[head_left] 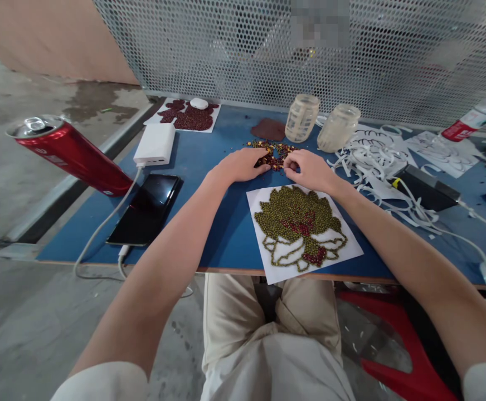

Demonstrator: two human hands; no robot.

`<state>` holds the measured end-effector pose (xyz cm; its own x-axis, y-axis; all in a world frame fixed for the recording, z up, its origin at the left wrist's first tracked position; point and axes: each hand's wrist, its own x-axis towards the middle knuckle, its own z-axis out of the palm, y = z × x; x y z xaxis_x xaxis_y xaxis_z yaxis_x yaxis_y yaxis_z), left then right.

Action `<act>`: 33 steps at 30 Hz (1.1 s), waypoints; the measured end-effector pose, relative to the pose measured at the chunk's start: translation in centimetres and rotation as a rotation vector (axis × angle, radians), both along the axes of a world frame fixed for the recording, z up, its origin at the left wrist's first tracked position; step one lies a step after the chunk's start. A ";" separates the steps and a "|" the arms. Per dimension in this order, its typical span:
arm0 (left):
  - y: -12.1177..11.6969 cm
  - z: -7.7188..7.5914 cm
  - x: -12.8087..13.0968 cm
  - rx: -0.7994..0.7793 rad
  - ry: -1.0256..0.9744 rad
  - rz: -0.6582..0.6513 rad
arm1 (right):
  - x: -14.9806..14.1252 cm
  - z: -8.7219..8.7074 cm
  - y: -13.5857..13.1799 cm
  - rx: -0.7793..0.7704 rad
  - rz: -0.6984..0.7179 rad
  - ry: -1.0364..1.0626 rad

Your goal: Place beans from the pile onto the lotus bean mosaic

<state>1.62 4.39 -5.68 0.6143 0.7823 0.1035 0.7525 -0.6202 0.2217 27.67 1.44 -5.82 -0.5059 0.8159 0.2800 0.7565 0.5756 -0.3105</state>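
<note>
A white sheet (pixel 343 248) lies on the blue table (pixel 218 228) in front of me, bearing a flower picture made of green and red beans (pixel 299 220). Behind it is a loose pile of mixed beans (pixel 273 151). My left hand (pixel 241 165) rests palm down with fingers stretched onto the pile's left side. My right hand (pixel 310 169) is at the pile's right edge, fingers curled in a pinch; what they hold is too small to see.
Two empty glass jars (pixel 302 117) (pixel 338 127) stand behind the pile. At left are a white power bank (pixel 155 143), a black phone (pixel 146 209) and a red can (pixel 69 153). Paper strips (pixel 372 161) and cables lie right. A perforated metal screen (pixel 226 50) backs the table.
</note>
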 end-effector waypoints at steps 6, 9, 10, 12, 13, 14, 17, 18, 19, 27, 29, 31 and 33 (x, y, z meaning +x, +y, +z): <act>-0.2 0.4 0.1 -0.018 0.027 -0.007 | 0.6 1.8 -2.1 -0.144 0.026 0.271; -0.4 0.4 0.1 -0.009 0.030 0.000 | 0.4 2.9 -4.2 -0.253 0.271 0.205; -0.5 0.5 0.1 -0.010 0.031 0.001 | 0.2 3.1 -5.1 -0.289 0.353 0.168; -0.7 0.6 0.2 -0.018 0.035 0.009 | -0.3 3.4 -6.8 -0.327 0.476 0.107; -0.7 0.6 0.2 -0.023 0.035 0.012 | -0.5 3.4 -7.7 -0.331 0.517 0.085; -0.8 0.7 0.2 -0.029 0.035 0.014 | -0.8 3.3 -8.4 -0.328 0.552 0.069; -0.9 0.7 0.2 -0.040 0.030 0.021 | -1.5 3.0 -10.1 -0.296 0.629 0.056; -0.9 0.7 0.2 -0.042 0.032 0.023 | -1.7 2.9 -10.5 -0.289 0.648 0.051; -0.9 0.7 0.3 -0.043 0.035 0.025 | -1.8 2.8 -10.8 -0.284 0.663 0.043; -0.8 0.6 0.3 -0.034 0.046 0.033 | -2.2 2.7 -11.7 -0.268 0.597 -0.040; -0.7 0.5 0.2 -0.034 0.048 0.029 | -2.2 2.9 -11.7 -0.308 0.560 -0.031; -0.6 0.5 0.2 -0.033 0.048 0.021 | -2.1 3.2 -11.7 -0.351 0.530 -0.016; -0.6 0.5 0.2 -0.031 0.047 0.014 | -2.0 3.4 -11.6 -0.380 0.512 -0.002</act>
